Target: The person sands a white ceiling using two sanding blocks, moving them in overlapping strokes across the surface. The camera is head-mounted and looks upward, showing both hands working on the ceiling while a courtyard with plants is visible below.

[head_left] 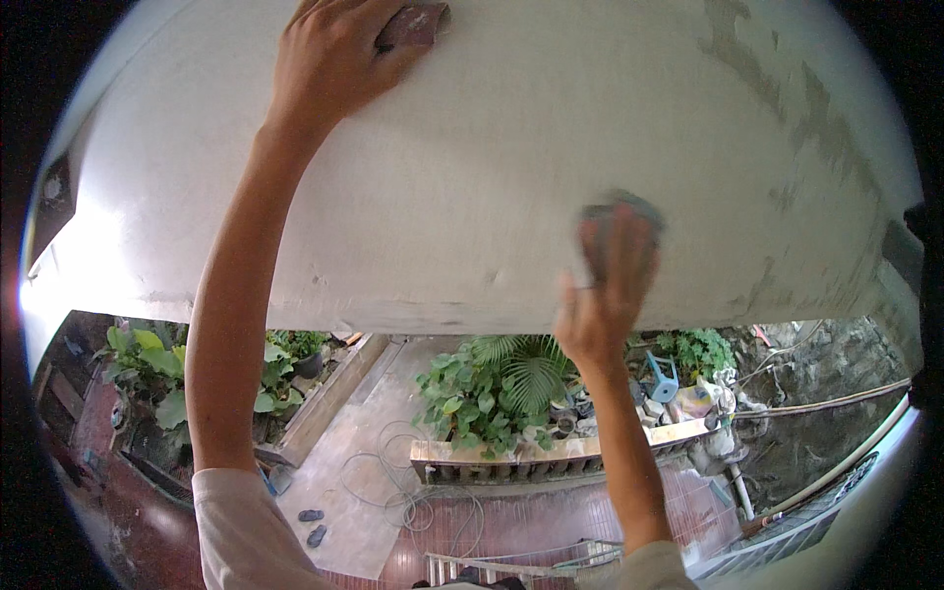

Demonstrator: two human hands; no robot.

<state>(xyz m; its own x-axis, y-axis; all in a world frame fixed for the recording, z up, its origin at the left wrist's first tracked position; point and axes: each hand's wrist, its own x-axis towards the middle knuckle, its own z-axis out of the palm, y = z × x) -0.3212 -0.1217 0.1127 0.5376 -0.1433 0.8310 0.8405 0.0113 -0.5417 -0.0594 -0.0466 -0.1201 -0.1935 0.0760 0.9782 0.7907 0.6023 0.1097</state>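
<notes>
Before me is a broad pale plastered surface (442,167), with darker grey patches at its upper right. My left hand (329,59) is raised to the top of the view, with its thumb and fingers closed on a reddish-brown piece of sandpaper (418,25) against the plaster. Lower and to the right, my right hand (605,320) presses a dark grey pad (641,208) on the same surface. Motion blurs that hand and pad, so the pad's exact kind is unclear. Small dents and scuffs mark the plaster near its lower edge.
Far below are a tiled floor (570,506), a looped hose (418,506) and a pair of slippers (313,526). Leafy plants (482,388) grow behind a low ledge (511,460), with a blue stool (663,377) beyond. A ladder (482,570) stands at the bottom edge.
</notes>
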